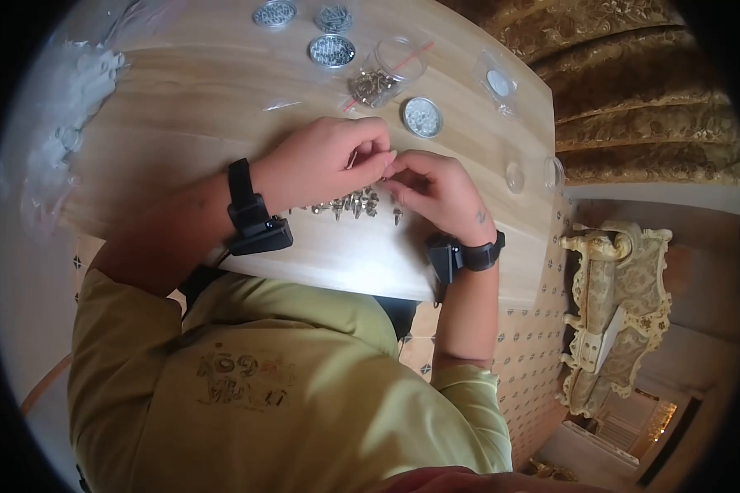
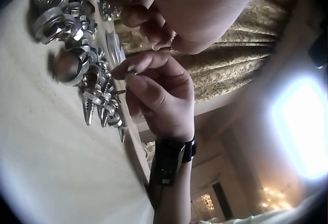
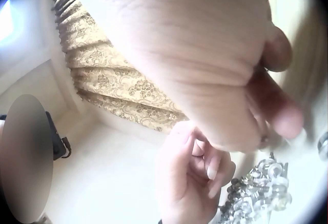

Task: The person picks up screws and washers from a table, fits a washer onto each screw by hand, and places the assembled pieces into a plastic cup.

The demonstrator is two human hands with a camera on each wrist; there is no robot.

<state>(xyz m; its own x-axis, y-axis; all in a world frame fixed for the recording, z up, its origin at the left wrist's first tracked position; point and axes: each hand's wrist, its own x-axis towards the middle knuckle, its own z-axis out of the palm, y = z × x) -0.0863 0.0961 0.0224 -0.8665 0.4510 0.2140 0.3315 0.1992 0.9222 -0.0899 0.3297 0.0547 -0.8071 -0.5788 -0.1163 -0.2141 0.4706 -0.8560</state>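
Observation:
Both hands meet fingertip to fingertip above the table, close over a pile of metal screws with hex heads and washers. The left hand has its fingers curled, with a narrow brassy screw showing among them. The right hand pinches a small dark screw between thumb and forefinger; its shank pokes out in the left wrist view, where the right hand stands beside the pile. One single screw stands apart at the pile's right. In the right wrist view the screw pile lies below the fingers.
Beyond the hands stands a clear jar with screws inside, lying near several round tins of small parts, among them one tin. Plastic-wrapped white pieces lie at the left. Two clear lids and a bag sit toward the right edge.

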